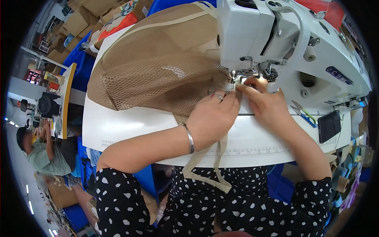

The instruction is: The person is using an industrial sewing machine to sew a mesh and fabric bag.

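Observation:
A tan mesh bag piece (158, 73) with solid fabric edging spreads over the left of the white sewing machine table (122, 126). Its right edge lies under the presser foot of the white sewing machine (250, 35). My left hand (213, 112) is pressed on the mesh edge just in front of the foot, fingers bent together over fabric and tape. Close beside the needle, my right hand (266, 100) pinches the beige binding tape (238, 94). The tape's loose end (209, 181) passes below my left hand and hangs over the table's front edge in a loop.
Thread snips (306, 114) and a black phone (329, 126) lie right of my right forearm. A ruler strip (256, 151) runs along the front edge. Blue bins (81, 65) and cardboard boxes (79, 21) stand at the back left. Another person (49, 152) sits at a table far left.

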